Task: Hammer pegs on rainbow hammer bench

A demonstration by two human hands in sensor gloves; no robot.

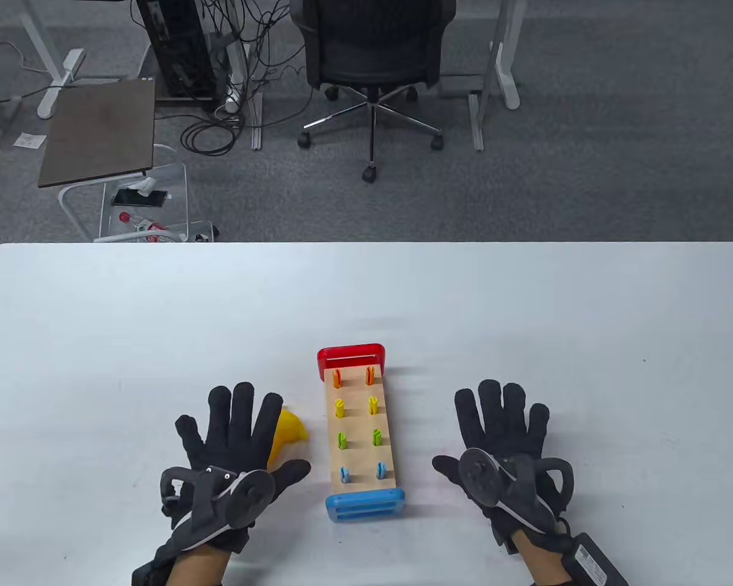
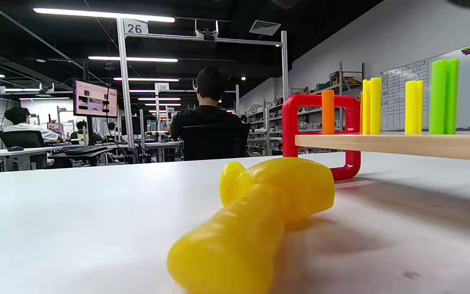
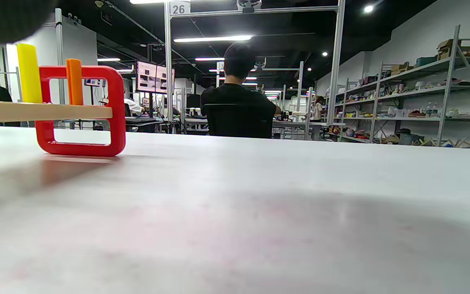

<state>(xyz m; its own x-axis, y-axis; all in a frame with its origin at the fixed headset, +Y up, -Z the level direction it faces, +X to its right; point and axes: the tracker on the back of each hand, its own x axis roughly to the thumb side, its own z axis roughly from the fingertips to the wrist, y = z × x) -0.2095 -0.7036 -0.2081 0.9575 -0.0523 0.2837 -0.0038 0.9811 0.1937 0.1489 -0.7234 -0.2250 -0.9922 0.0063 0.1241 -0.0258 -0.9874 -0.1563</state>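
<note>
The left hand [image 1: 232, 436] is laid flat, palm down, with its fingers spread wide and nothing gripped. The yellow hammer [image 1: 286, 438] is partly covered by that hand's fingers: its head shows just beyond the forefinger, on the side toward the bench. In the left wrist view the hammer [image 2: 255, 220] is seen lying on its side on the white table [image 2: 76, 212], handle toward the camera and head farther off.

The rainbow hammer bench [image 1: 359, 434] is set between the two hands, just beside the left thumb and farther from the right hand [image 1: 506, 436]. Its red end [image 1: 350, 358] is placed beyond the fingertips and its blue end [image 1: 365, 505] lies level with the wrists. Eight pegs [image 1: 358, 422] are seen upright in two rows on the wooden board: orange, yellow, green and blue pairs, from the far end to the near.

The right hand is likewise spread open over the table, palm down, fingers apart, with nothing held or touched but the tabletop.
</note>
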